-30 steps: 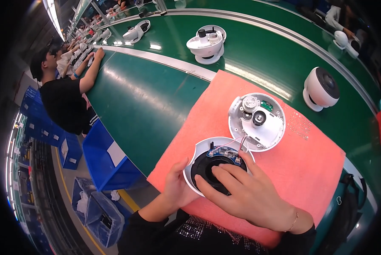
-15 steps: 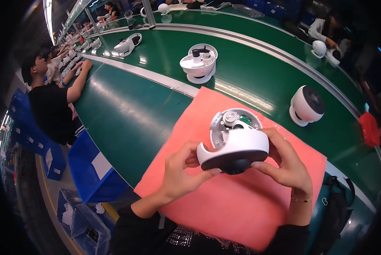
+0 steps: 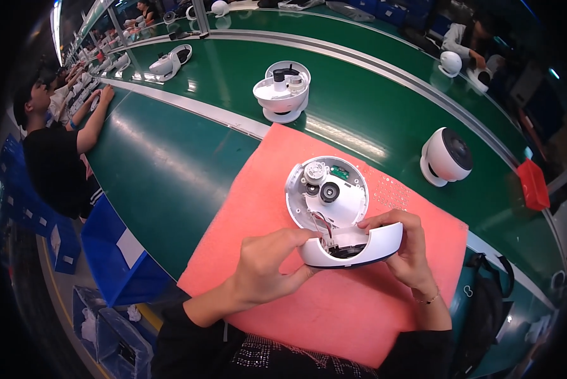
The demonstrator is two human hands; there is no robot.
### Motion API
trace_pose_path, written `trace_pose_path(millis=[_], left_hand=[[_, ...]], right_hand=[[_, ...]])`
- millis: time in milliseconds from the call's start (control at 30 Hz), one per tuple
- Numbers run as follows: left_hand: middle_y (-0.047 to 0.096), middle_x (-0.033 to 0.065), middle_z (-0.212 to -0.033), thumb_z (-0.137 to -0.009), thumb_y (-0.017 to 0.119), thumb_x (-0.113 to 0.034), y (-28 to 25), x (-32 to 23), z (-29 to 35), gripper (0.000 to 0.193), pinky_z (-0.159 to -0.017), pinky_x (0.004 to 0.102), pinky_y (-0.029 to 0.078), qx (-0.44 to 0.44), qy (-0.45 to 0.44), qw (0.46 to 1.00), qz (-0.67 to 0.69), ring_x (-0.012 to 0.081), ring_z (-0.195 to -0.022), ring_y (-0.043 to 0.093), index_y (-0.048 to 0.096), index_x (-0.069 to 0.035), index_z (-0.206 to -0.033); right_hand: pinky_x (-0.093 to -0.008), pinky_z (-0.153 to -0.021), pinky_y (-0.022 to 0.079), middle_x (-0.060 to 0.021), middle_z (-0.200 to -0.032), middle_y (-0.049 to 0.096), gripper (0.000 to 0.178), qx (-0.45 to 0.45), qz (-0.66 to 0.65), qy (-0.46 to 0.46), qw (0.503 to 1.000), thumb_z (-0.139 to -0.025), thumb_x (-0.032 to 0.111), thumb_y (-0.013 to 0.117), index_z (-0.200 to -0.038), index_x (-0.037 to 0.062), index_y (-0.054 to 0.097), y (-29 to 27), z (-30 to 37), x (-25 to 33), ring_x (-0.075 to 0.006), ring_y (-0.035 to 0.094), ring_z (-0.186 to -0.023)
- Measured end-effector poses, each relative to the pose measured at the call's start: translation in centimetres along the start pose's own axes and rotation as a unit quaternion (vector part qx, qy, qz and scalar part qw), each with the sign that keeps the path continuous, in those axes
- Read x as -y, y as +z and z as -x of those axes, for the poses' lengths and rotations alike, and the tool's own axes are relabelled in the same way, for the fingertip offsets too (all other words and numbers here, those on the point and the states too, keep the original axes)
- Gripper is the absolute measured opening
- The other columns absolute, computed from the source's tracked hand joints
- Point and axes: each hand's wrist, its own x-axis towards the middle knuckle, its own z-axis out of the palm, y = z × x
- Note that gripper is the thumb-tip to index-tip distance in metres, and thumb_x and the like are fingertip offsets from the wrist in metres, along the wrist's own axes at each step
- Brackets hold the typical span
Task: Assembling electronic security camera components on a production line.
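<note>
a white strip light [image 3: 56, 28] glows beyond the glossy green conveyor [image 3: 359, 95].

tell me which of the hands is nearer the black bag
Right. The right hand holds the white shell at its right, with the black bag off to the right; the left hand, at the shell's left, is farther away.

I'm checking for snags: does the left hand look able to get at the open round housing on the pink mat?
Probably yes: the round housing lies just beyond the left hand, its left side uncovered. But that hand holds the white shell, so it may need to let go first.
</note>
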Motion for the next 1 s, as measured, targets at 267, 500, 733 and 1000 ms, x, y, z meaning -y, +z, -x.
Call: trace_pose_path(millis=[267, 500, 733, 1000], left_hand=[[0.064, 0.0096, -0.080, -0.054, 0.070, 0.000, -2.6, -0.6, -0.5, 0.039, -0.054, 0.0281, 0.051, 0.006, 0.010, 1.000, 0.001, 0.0208, -0.069, 0.064, 0.058, -0.004, -0.091], [0.064, 0.0087, -0.083, -0.054, 0.069, 0.002, -4.6, -1.2, 0.0, 0.038, -0.057, 0.0279, 0.052, 0.019, 0.026, 0.999, 0.020, 0.0210, -0.072, 0.065, 0.060, -0.003, -0.091], [0.063, 0.0103, -0.085, -0.053, 0.066, 0.004, -2.3, -0.6, 0.7, 0.040, -0.059, 0.0284, 0.053, 0.045, 0.027, 0.999, 0.004, 0.0217, -0.074, 0.065, 0.059, -0.002, -0.092], [0.063, 0.0110, -0.080, -0.053, 0.066, 0.003, 0.2, -0.4, 1.0, 0.039, -0.056, 0.0287, 0.052, 0.031, 0.015, 0.999, 0.001, 0.0222, -0.069, 0.064, 0.059, -0.003, -0.091]], right_hand=[[-0.0351, -0.070, 0.051, -0.0175, -0.086, 0.057, 0.041, -0.020, 0.085, -0.068, 0.994, -0.065, -0.013, 0.052, -0.102, 0.0028, 0.042, 1.3, -1.1, 3.3, -0.0301, 0.061, -0.082], [-0.0434, -0.081, 0.047, -0.0155, -0.099, 0.058, 0.051, 0.055, 0.146, -0.052, 0.986, -0.064, 0.013, 0.073, -0.105, 0.0042, 0.046, 1.7, -3.0, 7.4, -0.0324, 0.058, -0.095], [-0.0428, -0.077, 0.047, -0.0132, -0.090, 0.060, 0.045, -0.009, 0.208, -0.119, 0.971, -0.063, 0.027, 0.075, -0.094, 0.0009, 0.056, 2.0, -1.1, 6.4, -0.0293, 0.060, -0.080], [-0.0388, -0.068, 0.047, -0.0132, -0.084, 0.059, 0.036, -0.060, 0.201, -0.059, 0.976, -0.068, 0.021, 0.071, -0.092, -0.0003, 0.056, 1.6, 0.6, 5.6, -0.0278, 0.058, -0.073]])
